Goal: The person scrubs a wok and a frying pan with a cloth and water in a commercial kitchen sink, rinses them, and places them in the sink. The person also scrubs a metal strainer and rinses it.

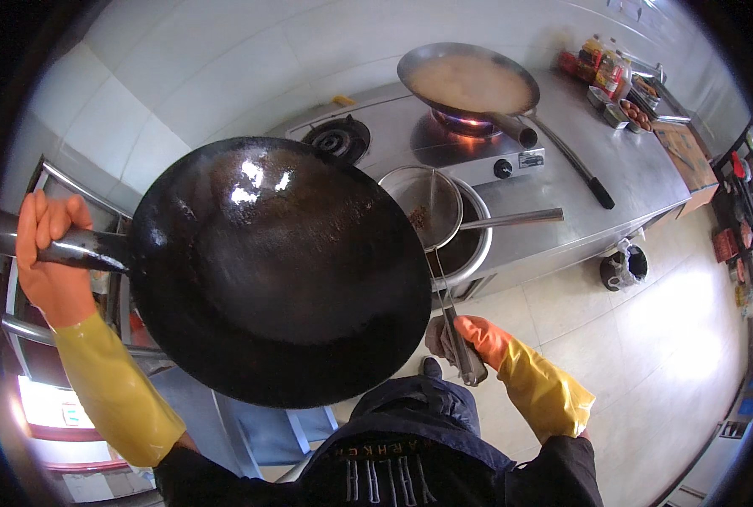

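My left hand (59, 237), in an orange and yellow rubber glove, grips the tubular handle of a black wok (281, 272). The wok is raised and tilted, its dark inside facing me with glossy, browned patches and no food visible. My right hand (485, 339), gloved alike, holds the metal handle of a long utensil (458, 342); its head is hidden by the wok. A greyish-brown cloth (438, 339) hangs beside that handle. Just beyond the wok's right rim, a round mesh strainer (436, 206) with brown bits rests over a metal pot (483, 253).
A second wok (471, 82) of cloudy liquid sits over a lit burner (468, 123). A black-gripped utensil handle (572, 158) extends from it across the steel counter (636, 171). Bottles (607, 70), eggs (636, 117) and a cardboard box (687, 158) stand right; a lined bin (623, 266) is on the floor.
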The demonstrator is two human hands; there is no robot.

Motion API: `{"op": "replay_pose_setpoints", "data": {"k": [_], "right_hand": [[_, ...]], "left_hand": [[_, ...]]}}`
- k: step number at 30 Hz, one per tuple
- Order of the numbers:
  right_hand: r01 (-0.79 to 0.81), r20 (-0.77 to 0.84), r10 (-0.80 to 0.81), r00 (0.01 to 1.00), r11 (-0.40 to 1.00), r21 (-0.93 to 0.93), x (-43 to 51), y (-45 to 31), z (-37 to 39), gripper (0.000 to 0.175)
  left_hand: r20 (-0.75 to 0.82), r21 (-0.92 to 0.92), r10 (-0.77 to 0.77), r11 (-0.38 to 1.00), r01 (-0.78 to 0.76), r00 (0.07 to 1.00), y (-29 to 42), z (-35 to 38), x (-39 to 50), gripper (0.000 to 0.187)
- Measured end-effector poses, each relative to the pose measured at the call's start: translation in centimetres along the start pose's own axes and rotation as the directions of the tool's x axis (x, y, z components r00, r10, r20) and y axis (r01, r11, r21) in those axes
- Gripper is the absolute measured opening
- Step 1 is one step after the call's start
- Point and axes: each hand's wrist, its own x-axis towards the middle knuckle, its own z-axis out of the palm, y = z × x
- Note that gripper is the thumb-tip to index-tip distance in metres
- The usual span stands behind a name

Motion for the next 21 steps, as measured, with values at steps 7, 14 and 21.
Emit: {"op": "replay_pose_setpoints", "data": {"k": [7, 14, 21], "right_hand": [[-0.1, -0.191, 0.097, 0.977, 0.995, -0.007, 0.5, -1.9, 2.6, 0.031], [-0.066, -0.299, 0.097, 0.949, 0.992, 0.111, -1.9, -4.1, 1.8, 0.033], [-0.138, -0.293, 0.143, 0.945, 0.99, 0.037, -3.8, -6.9, 0.8, 0.032]], "left_hand": [[0.064, -0.039, -0.115, 0.992, 0.117, 0.991, 0.3, 1.1, -1.4, 0.014], [0.267, -0.07, -0.209, 0.969, 0.235, 0.941, 1.9, -1.4, -1.2, 0.015], [0.257, 0.109, -0.128, 0.989, 0.103, 0.958, 2.3, -1.9, -2.6, 0.018]]}}
